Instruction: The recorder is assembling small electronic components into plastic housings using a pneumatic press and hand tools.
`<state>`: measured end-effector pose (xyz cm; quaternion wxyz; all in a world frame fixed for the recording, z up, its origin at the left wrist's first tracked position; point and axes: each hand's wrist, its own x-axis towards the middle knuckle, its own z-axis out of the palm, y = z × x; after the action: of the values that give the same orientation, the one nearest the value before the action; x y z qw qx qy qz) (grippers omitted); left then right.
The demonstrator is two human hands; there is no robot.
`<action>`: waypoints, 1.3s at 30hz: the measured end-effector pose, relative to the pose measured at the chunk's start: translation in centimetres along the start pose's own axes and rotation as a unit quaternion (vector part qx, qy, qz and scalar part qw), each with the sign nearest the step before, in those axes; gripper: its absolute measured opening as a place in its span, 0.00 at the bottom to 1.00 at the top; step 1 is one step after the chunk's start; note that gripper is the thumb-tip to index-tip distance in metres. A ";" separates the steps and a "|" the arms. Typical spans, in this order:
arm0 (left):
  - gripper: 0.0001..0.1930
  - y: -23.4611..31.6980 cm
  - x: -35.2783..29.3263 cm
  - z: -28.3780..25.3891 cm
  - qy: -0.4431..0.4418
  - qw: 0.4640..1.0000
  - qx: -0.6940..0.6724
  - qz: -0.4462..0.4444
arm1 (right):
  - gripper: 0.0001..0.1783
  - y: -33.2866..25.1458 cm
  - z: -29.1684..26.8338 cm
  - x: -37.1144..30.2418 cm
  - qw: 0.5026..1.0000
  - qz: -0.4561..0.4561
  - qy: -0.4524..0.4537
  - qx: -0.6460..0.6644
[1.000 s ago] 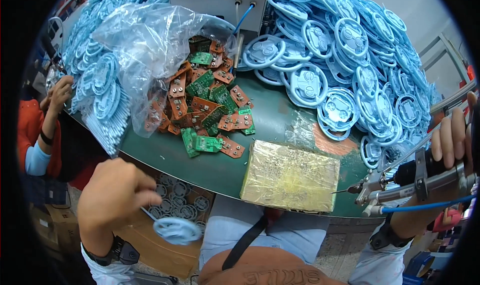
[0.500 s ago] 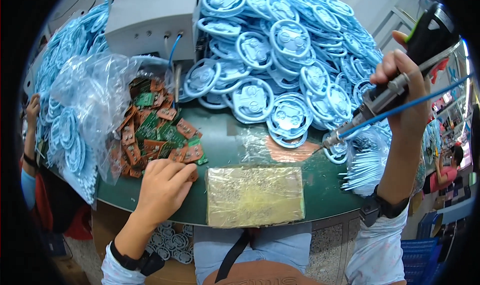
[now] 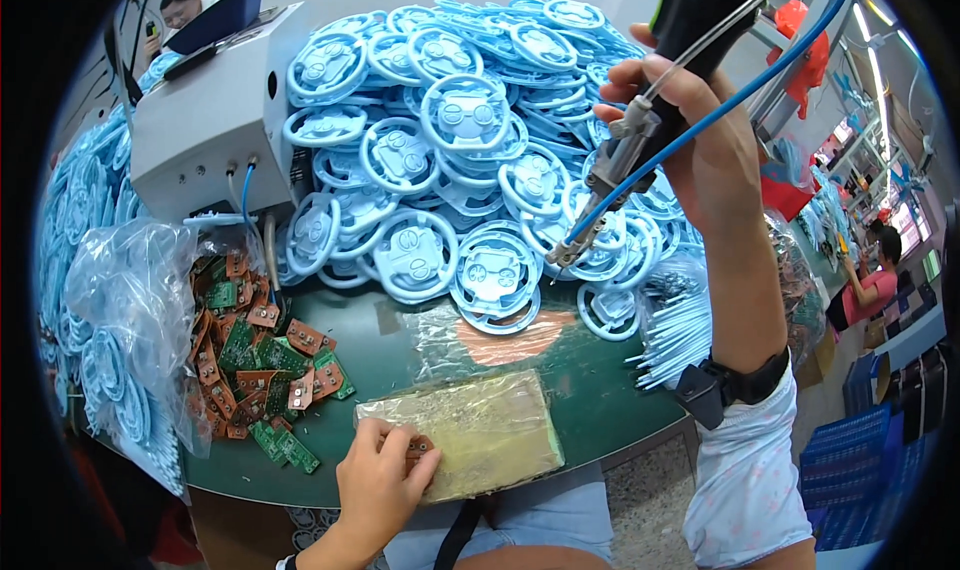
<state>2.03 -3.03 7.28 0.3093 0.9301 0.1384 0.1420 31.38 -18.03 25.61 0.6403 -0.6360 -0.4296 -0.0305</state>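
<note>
My left hand point(image 3: 383, 478) lies at the left end of a yellowish flat block point(image 3: 490, 435) wrapped in clear film. Its fingers are closed on a small brown circuit board point(image 3: 420, 447), partly hidden under them. Raised at the right, my right hand point(image 3: 700, 120) grips a black-handled soldering gun point(image 3: 690, 30). A blue tube point(image 3: 720, 115) runs along this gun, whose metal tip points down and left, above the front of the pile of light blue plastic rings point(image 3: 495, 270). Left of the block lies a heap of brown and green circuit boards point(image 3: 260, 360).
A grey metal box point(image 3: 205, 120) with cables stands behind the boards. Clear plastic bags point(image 3: 130, 280) lie at the left. A bundle of thin light blue sticks point(image 3: 675, 320) sits right on the green table point(image 3: 600, 395). Other people point(image 3: 870, 280) are in the background.
My left hand has moved right from the board heap onto the block, bringing a brown circuit board. The soldering gun has shifted left and up in view. The head view has turned and tilted.
</note>
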 end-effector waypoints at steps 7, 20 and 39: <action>0.09 -0.8 -0.7 -0.7 -0.042 0.996 -0.082 -0.003 | 0.21 0.1 -0.9 -0.1 0.998 -0.024 -0.009 0.054; 0.08 -0.9 -0.6 -2.8 -0.093 0.987 -0.123 0.033 | 0.25 1.8 -6.1 0.7 0.988 -0.090 0.113 -0.051; 0.09 -1.3 -1.6 -1.5 -0.011 0.994 -0.106 -0.017 | 0.14 1.9 1.0 -11.2 0.905 -0.030 -0.368 -0.212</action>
<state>-0.21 -1.75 7.33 0.4095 0.8913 0.1348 0.1403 24.91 -22.58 17.35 0.2858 -0.7093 -0.6371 0.0963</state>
